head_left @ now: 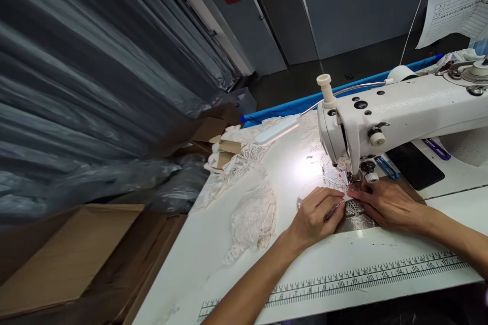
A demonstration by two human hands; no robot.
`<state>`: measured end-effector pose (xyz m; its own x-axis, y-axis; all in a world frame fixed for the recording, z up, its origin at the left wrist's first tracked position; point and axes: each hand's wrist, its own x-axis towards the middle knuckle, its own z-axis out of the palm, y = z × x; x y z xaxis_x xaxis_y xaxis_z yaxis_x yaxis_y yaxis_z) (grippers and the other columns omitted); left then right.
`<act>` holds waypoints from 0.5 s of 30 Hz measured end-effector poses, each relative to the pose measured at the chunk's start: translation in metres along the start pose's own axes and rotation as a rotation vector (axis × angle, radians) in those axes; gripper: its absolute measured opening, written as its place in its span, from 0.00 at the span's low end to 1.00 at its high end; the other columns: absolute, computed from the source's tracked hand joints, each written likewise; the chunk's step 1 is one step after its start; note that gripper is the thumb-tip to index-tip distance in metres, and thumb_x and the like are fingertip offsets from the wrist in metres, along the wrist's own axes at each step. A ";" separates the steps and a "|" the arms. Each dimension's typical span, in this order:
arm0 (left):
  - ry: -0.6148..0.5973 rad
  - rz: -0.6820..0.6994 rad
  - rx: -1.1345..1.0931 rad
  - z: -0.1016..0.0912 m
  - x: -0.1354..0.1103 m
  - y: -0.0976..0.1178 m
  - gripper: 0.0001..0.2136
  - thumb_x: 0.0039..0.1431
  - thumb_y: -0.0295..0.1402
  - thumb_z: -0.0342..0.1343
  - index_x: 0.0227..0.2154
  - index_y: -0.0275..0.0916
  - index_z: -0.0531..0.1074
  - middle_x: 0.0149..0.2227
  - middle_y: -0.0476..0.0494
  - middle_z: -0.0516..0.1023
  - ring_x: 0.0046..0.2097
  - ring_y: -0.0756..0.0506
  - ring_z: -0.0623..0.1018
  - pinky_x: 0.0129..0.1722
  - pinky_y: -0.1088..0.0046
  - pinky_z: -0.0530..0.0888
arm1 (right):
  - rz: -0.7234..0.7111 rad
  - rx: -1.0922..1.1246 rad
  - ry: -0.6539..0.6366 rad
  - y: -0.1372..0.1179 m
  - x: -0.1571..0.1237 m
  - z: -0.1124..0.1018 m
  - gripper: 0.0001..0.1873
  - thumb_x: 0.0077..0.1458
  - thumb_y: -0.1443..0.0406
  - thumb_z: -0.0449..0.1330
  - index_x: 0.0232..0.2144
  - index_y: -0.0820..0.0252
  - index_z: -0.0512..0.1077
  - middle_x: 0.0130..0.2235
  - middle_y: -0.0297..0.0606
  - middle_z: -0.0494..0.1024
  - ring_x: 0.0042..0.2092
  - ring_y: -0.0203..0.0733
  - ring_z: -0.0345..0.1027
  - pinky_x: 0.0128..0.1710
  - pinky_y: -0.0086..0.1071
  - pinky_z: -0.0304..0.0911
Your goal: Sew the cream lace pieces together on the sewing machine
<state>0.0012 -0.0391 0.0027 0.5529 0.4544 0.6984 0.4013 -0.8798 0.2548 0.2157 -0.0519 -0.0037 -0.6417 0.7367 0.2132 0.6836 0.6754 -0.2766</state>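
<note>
A white sewing machine stands on a white table. My left hand rests on the table just in front of the needle, its fingers curled and pinching a small white lace piece. From the right, my right hand lies beside it with its fingers pressed on the same piece under the presser foot. A bright lamp lights the spot.
Loose lace lies in heaps on the table's left half. Cardboard boxes and grey plastic sheeting fill the left side. A black phone, blue snips and a printed ruler are on the table.
</note>
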 end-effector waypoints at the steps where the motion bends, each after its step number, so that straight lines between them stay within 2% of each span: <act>1: -0.002 0.005 0.000 0.000 0.000 0.001 0.03 0.57 0.22 0.54 0.32 0.35 0.70 0.32 0.42 0.77 0.32 0.49 0.76 0.29 0.72 0.76 | 0.007 -0.013 -0.007 -0.001 0.000 0.001 0.21 0.59 0.70 0.47 0.52 0.59 0.68 0.36 0.46 0.70 0.31 0.43 0.64 0.27 0.33 0.63; 8: -0.135 0.141 0.087 0.003 -0.001 0.006 0.04 0.56 0.23 0.55 0.28 0.36 0.70 0.31 0.45 0.80 0.30 0.49 0.75 0.30 0.70 0.72 | 0.015 -0.037 0.000 -0.005 0.002 0.002 0.19 0.59 0.70 0.47 0.50 0.62 0.69 0.36 0.46 0.69 0.31 0.43 0.62 0.27 0.32 0.61; 12: -0.121 0.186 0.132 0.004 -0.001 0.008 0.04 0.56 0.22 0.54 0.29 0.35 0.70 0.32 0.45 0.80 0.31 0.49 0.76 0.31 0.70 0.72 | 0.026 -0.004 0.011 -0.005 0.000 0.000 0.19 0.60 0.69 0.47 0.50 0.62 0.70 0.35 0.45 0.69 0.31 0.42 0.63 0.28 0.33 0.64; 15: -0.108 0.180 0.141 0.005 -0.002 0.008 0.04 0.57 0.22 0.54 0.28 0.35 0.70 0.31 0.44 0.80 0.31 0.48 0.76 0.30 0.70 0.72 | 0.045 0.144 0.063 -0.002 -0.002 -0.005 0.19 0.62 0.67 0.45 0.52 0.63 0.68 0.35 0.44 0.69 0.31 0.41 0.65 0.32 0.35 0.67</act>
<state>0.0069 -0.0458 0.0003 0.6964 0.3109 0.6468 0.3827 -0.9233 0.0317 0.2172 -0.0549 0.0008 -0.5855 0.7697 0.2546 0.6510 0.6335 -0.4181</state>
